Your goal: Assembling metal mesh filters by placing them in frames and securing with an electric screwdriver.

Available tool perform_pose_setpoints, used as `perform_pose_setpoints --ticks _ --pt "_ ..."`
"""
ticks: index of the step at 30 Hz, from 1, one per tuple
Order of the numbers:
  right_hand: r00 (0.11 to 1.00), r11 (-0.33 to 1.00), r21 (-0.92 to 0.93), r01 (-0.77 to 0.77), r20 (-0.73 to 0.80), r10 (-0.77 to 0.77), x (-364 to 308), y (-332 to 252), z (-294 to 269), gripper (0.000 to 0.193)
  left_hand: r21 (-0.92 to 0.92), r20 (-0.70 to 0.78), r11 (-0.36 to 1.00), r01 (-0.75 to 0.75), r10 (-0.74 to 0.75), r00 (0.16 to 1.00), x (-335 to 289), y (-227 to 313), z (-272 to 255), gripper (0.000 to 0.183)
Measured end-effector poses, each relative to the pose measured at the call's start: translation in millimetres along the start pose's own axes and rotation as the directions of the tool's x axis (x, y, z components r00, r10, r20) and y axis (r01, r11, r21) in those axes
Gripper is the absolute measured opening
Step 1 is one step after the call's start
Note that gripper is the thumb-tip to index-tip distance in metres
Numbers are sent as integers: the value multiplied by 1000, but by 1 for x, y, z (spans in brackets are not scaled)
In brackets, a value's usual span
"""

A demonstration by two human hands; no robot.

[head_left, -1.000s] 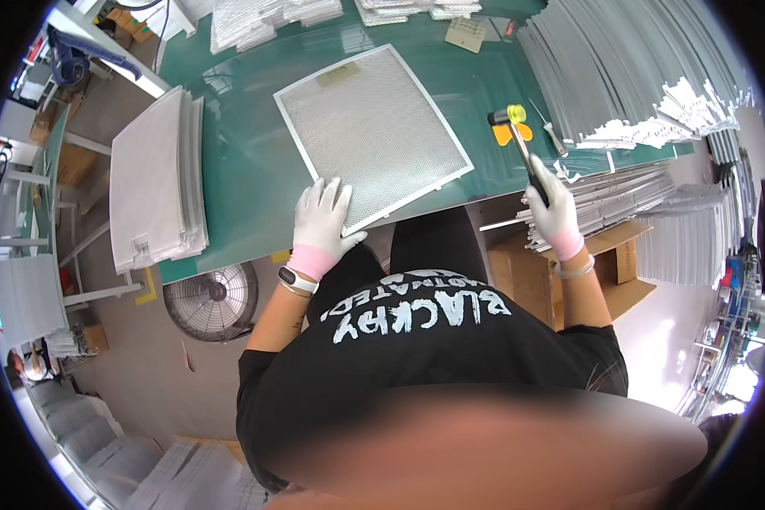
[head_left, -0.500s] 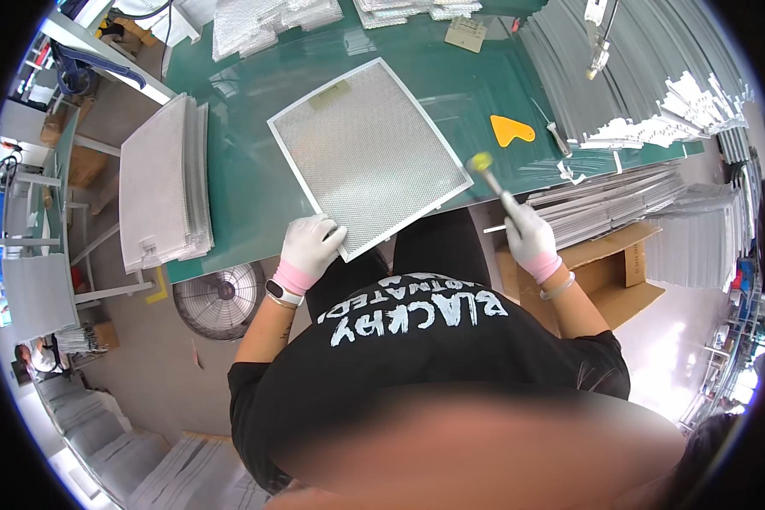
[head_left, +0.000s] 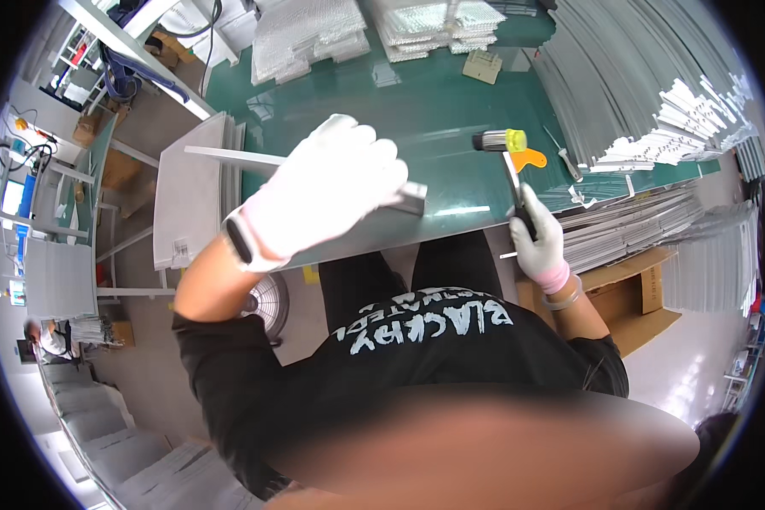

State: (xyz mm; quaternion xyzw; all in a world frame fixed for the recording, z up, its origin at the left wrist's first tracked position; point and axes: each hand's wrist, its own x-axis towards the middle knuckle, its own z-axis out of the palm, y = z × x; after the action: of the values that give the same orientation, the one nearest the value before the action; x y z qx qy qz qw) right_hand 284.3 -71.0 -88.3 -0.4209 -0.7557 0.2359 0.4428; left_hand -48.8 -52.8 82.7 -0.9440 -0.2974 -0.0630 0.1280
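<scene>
- White, narrow-edged flat panel [head_left: 229, 155], tilted and seen nearly edge-on above the left front of the table; one pale strip of it juts out left of the glove and a greyer end shows to the right, the rest hidden
- Left hand [head_left: 336, 187], in a white glove with a pink cuff, is raised over the table's front edge, fingers folded in around the panel; the fingertips' exact contact is hidden behind the back of the glove
- Right hand [head_left: 539, 242], gloved alike, is just off the table's front edge, fingers wrapped round the dark handle of a yellow-and-black-headed hammer [head_left: 501, 140], whose head is over the table
- Brown open cardboard box [head_left: 654, 330] below the table's right front; its contents cannot be made out
- Green smooth-topped table [head_left: 450, 110] bears a stack of flat white sheets [head_left: 183, 204] at its left end, silvery mesh stacks [head_left: 306, 38] along its far side and a tall pile of grey strips [head_left: 637, 76] at its right
- Orange flat scraper [head_left: 533, 158], partly behind the hammer, and a pale-handled screwdriver [head_left: 569, 163] lie near the table's right front
- Raised left arm blocks part of the table's front edge and of a round grey fan [head_left: 272, 306] below it
</scene>
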Motion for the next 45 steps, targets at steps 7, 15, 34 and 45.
perform_pose_setpoints --ticks 7,15,34,45 --pt "888 643 756 123 -373 269 -15 -37 91 74 42 -364 986 163 -137 921 18 -14 45 21" --pt "939 605 773 191 -324 117 6 -39 139 73 5 -296 965 262 -249 922 18 -15 51 16" --pt "777 956 -293 14 605 174 91 -57 -46 58 -318 -684 824 469 -541 489 12 26 86 77" --pt "985 958 -284 35 172 15 48 59 19 88 -463 -847 246 -852 -405 344 -68 17 44 66"
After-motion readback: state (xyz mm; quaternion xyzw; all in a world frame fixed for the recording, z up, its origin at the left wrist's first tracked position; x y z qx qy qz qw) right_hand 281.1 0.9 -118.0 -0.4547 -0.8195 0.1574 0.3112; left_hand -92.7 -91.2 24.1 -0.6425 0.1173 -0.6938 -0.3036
